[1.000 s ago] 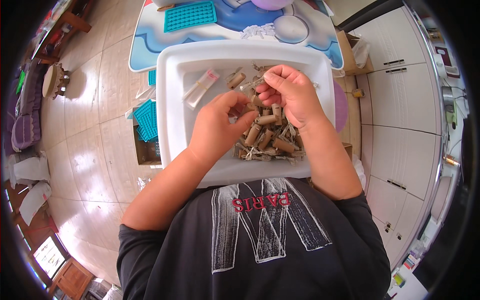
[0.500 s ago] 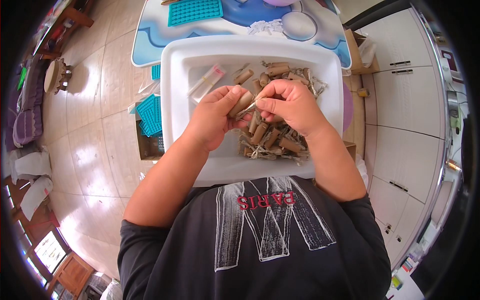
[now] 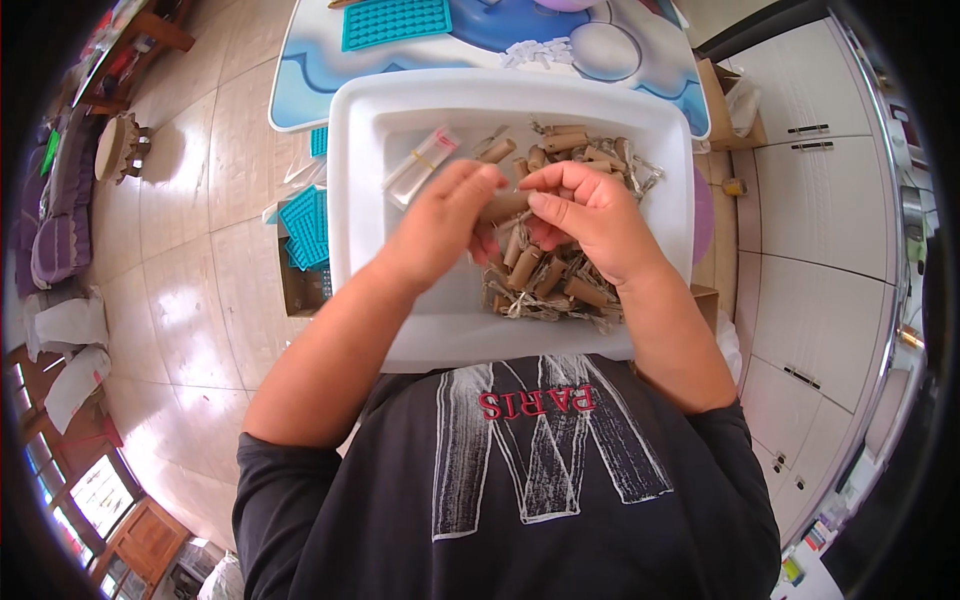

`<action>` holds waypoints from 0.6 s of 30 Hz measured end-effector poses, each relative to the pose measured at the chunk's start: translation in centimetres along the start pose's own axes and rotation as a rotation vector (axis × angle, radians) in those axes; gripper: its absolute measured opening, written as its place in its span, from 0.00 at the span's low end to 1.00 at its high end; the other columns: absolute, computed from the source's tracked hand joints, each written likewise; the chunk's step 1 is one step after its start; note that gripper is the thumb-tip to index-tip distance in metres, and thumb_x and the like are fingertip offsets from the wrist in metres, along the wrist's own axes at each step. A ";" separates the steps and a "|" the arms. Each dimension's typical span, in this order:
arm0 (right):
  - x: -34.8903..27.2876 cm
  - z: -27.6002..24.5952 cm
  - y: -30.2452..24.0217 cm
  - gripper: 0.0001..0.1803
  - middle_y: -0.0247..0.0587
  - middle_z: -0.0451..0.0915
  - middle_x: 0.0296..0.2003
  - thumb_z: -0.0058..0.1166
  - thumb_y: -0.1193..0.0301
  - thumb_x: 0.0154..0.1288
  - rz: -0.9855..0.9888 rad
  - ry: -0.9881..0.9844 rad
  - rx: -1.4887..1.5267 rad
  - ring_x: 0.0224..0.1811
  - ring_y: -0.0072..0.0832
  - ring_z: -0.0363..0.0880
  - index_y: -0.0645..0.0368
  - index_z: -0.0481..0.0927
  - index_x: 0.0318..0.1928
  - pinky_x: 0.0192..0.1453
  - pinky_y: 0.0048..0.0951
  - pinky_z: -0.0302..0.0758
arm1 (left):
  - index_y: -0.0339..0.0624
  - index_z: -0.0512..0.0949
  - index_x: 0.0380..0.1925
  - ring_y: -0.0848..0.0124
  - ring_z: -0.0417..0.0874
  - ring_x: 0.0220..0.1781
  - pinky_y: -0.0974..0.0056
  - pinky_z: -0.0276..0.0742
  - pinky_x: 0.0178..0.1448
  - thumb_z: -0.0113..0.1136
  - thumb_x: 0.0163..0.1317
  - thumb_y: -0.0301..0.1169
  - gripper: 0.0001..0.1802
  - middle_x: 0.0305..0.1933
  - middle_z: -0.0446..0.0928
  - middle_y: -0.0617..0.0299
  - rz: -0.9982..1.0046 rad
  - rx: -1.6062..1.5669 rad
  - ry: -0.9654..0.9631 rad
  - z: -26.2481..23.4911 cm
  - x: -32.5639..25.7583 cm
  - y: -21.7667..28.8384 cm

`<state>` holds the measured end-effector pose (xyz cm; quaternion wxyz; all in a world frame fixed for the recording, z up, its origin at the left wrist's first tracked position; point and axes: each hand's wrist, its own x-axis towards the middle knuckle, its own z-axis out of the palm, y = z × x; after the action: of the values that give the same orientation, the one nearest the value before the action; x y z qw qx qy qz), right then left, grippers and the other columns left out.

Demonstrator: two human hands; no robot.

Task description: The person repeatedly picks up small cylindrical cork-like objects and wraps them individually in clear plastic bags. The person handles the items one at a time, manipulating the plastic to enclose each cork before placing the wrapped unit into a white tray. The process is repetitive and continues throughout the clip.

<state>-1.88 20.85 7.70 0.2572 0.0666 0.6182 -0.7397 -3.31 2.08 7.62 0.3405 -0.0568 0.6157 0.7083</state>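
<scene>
Over the white plastic tub, a brown cork-like cylinder lies roughly level between my two hands. My left hand is closed around its left end, the fingers partly hiding it. The thumb and fingers of my right hand pinch its right end. Below and behind my hands, a heap of similar brown cylinders with thin, pale wiry strands fills the right side of the tub. One more cylinder lies apart near the tub's far side. Any strand on the held cylinder is mostly hidden.
A clear plastic packet leans at the tub's far left. Beyond stands a blue-patterned table with a teal moulded tray and small white pieces. Teal trays sit in a box at left; pale cabinets line the right.
The cylinder has turned from steeply tilted to nearly level. My right fingers have gone from pinching the strands beside it to holding its right end. My left hand has rolled over it.
</scene>
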 end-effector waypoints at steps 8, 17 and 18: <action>0.1 -0.5 -0.2 0.12 0.34 0.76 0.34 0.53 0.76 0.61 -0.114 0.058 0.058 0.32 0.17 0.75 0.63 0.73 0.46 0.37 0.18 0.74 | 0.33 0.70 0.47 0.70 0.79 0.38 0.68 0.77 0.45 0.50 0.64 0.34 0.16 0.39 0.76 0.54 0.080 0.071 -0.018 -1.2 0.3 1.2; -0.1 -0.1 0.3 0.13 0.32 0.76 0.32 0.54 0.80 0.58 -0.250 0.075 -0.009 0.31 0.16 0.73 0.64 0.75 0.45 0.36 0.17 0.73 | 0.33 0.72 0.43 0.74 0.79 0.38 0.70 0.76 0.45 0.60 0.54 0.18 0.16 0.38 0.77 0.59 0.536 0.414 0.188 0.4 -1.1 -0.3; -0.1 -0.1 0.3 0.12 0.33 0.76 0.32 0.54 0.80 0.58 -0.258 0.078 -0.010 0.31 0.16 0.73 0.64 0.75 0.45 0.36 0.17 0.73 | 0.34 0.72 0.42 0.73 0.80 0.37 0.70 0.76 0.44 0.61 0.53 0.19 0.15 0.36 0.78 0.58 0.573 0.431 0.199 0.4 -1.0 -0.5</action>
<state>-1.67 20.98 7.45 0.1359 0.0140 0.6348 -0.7605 -2.13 1.98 7.82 0.0711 0.1225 0.7716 0.6202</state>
